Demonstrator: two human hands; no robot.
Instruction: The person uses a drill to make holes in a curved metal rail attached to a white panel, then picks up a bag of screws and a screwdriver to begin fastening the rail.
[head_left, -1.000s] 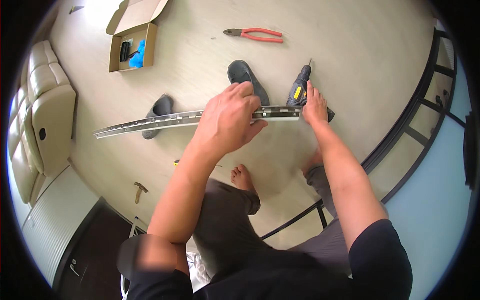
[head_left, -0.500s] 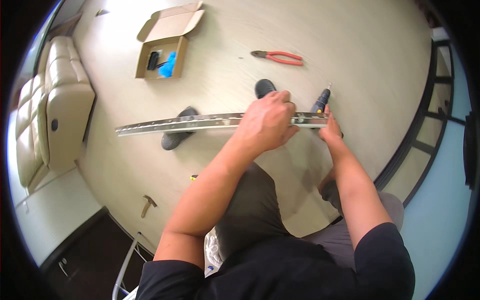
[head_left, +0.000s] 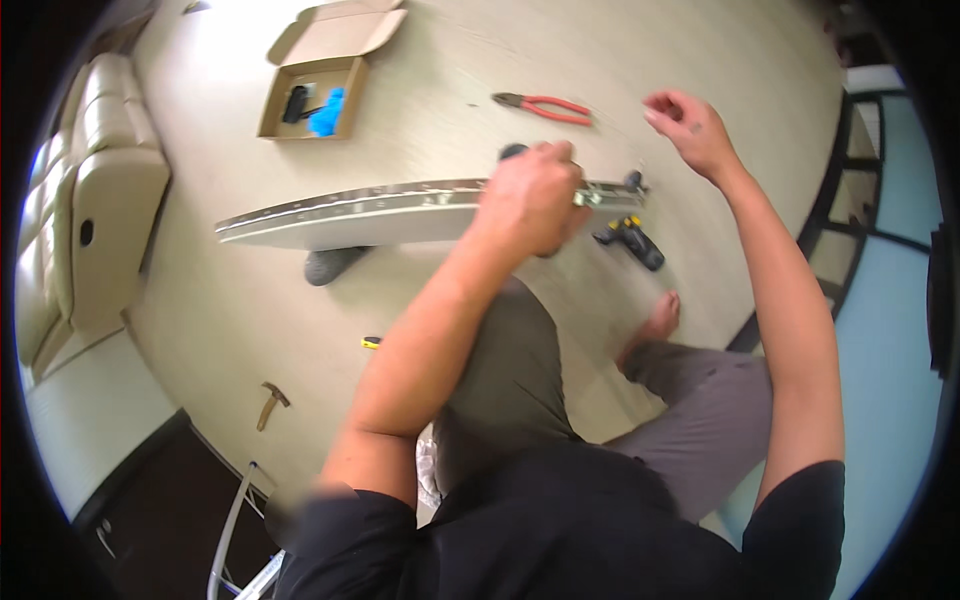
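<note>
My left hand [head_left: 530, 200] grips a long, narrow white panel [head_left: 390, 228] from above, nearer its right end. A shiny metal strip [head_left: 350, 203] with a row of small holes runs along the panel's upper edge. Away from the panel, my right hand [head_left: 692, 130] is raised at the right, its fingers loosely bent and apart, with nothing visible in them. Under the panel's right end lies a black and yellow cordless drill [head_left: 638, 245], partly covered by it. Pliers with red handles [head_left: 555, 110] lie on the floor beyond my left hand.
An open cardboard box [head_left: 312, 100] holding a blue item and black parts stands far left. Dark, shoe-like objects [head_left: 333, 265] show from under the panel. A hammer [head_left: 270, 405] and a small yellow-black tool [head_left: 371, 342] lie left. A cream sofa [head_left: 120, 210] stands beyond.
My right hand has left the panel's right end and moved up and outward. The panel has tilted, showing more of its white face; my left hand still grips it.
</note>
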